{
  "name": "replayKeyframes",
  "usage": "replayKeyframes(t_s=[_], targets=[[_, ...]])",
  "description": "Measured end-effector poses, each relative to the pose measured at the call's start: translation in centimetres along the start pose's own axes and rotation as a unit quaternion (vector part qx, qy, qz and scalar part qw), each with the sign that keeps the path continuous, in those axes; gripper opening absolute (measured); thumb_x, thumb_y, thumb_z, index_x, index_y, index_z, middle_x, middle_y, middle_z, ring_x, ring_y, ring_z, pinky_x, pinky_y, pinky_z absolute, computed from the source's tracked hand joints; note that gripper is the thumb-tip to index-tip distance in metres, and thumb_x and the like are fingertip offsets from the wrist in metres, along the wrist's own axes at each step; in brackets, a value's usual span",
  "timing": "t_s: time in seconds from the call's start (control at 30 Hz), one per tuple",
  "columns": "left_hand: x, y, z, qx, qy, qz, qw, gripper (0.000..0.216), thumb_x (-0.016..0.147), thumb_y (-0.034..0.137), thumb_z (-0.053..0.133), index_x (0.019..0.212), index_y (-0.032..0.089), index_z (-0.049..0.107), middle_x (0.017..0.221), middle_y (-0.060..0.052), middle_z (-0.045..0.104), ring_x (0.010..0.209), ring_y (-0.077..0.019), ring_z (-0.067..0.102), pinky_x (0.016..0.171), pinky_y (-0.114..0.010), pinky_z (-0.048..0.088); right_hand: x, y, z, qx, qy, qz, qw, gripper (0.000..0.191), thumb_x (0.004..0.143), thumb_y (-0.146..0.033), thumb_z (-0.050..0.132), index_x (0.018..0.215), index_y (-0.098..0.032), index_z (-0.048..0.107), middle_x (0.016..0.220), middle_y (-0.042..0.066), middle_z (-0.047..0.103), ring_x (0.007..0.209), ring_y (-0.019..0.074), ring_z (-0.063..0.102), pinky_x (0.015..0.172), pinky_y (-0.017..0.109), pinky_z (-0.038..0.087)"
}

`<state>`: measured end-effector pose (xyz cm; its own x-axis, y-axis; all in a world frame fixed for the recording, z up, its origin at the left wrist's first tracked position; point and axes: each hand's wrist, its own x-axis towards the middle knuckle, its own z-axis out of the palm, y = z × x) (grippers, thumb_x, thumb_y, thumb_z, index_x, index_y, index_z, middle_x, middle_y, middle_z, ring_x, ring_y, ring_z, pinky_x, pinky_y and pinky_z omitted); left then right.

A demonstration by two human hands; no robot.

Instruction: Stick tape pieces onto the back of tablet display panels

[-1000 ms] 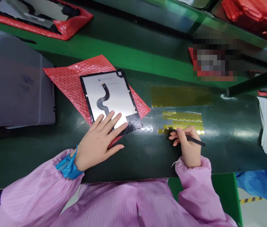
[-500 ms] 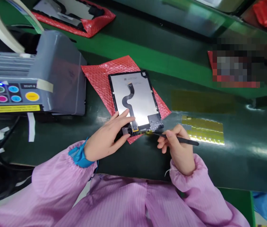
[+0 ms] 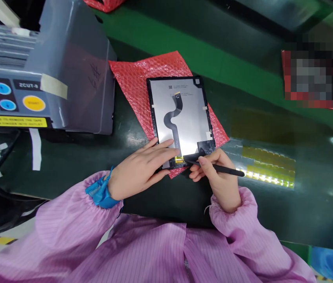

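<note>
One camera sits on the person's head and looks forward and down at the worktop [image 3: 275, 212]. It is close, but both the left hand [image 3: 139, 169] and the right hand [image 3: 221, 181] fit in, with the flat panel [image 3: 191, 125] near the middle. The pink coat [image 3: 160, 251] spreads along the bottom (we look out over the wearer's own chest), and the grey machine [image 3: 78, 74] is cut off at the left.

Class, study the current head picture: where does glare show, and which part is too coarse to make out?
Head view: bright glints line the lower edge of the yellow tape pieces; head view: the panel's silvery back turns nearly white toward its lower right; head view: coarse pixel blocks hide most of the red-edged item at upper right.
</note>
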<state>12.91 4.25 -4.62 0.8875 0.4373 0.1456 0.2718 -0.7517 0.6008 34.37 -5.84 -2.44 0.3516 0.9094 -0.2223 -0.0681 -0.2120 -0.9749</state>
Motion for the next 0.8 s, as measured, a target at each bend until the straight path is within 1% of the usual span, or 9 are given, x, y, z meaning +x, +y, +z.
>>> replayKeyframes(t_s=[0.1,0.27,0.43,0.6,0.8], targets=[[-0.03,-0.04,0.01,0.007,0.021,0.020,1.000,0.044,0.107,0.021,0.049,0.150,0.014,0.045,0.151,-0.014,0.061,0.152,-0.0255,0.044,0.129,-0.050,0.033,0.15,0.05,0.04,-0.007,0.003,-0.002,1.000,0.035,0.089,-0.046,0.078,0.077,-0.022,0.055,0.067,-0.002,0.077,0.054,0.0151,0.075,0.046,0.021,0.061],[0.05,0.02,-0.16,0.015,0.015,0.017,1.000,0.044,0.107,0.021,0.052,0.149,0.012,0.045,0.150,-0.017,0.061,0.151,-0.0264,0.046,0.129,-0.050,0.034,0.03,0.07,0.17,-0.010,0.006,-0.009,1.000,0.032,0.091,-0.042,0.077,0.078,-0.022,0.056,0.067,-0.002,0.077,0.055,0.0141,0.075,0.047,0.020,0.061],[0.05,0.10,-0.18,0.009,0.016,0.015,1.000,0.045,0.107,0.021,0.051,0.151,0.014,0.044,0.152,-0.015,0.060,0.152,-0.0263,0.045,0.128,-0.051,0.035,-0.25,0.21,0.29,-0.019,0.009,-0.016,1.000,0.032,0.092,-0.042,0.076,0.078,-0.022,0.056,0.068,-0.002,0.077,0.055,0.0141,0.075,0.048,0.021,0.061],[0.03,0.03,-0.12,0.009,0.017,0.016,1.000,0.045,0.107,0.022,0.050,0.151,0.014,0.045,0.152,-0.015,0.060,0.152,-0.0258,0.045,0.128,-0.051,0.034,-0.36,0.46,0.26,-0.034,0.011,-0.016,0.999,0.032,0.092,-0.043,0.076,0.078,-0.022,0.056,0.069,-0.001,0.078,0.055,0.0139,0.075,0.049,0.021,0.061],[0.14,-0.23,-0.15,0.021,-0.004,0.037,0.999,0.041,0.109,0.023,0.046,0.149,0.017,0.052,0.150,-0.010,0.063,0.154,-0.0272,0.041,0.128,-0.052,0.033,-0.28,0.44,0.26,-0.040,0.016,-0.019,0.999,0.033,0.092,-0.043,0.076,0.077,-0.022,0.057,0.068,-0.001,0.077,0.053,0.0137,0.075,0.049,0.020,0.061]])
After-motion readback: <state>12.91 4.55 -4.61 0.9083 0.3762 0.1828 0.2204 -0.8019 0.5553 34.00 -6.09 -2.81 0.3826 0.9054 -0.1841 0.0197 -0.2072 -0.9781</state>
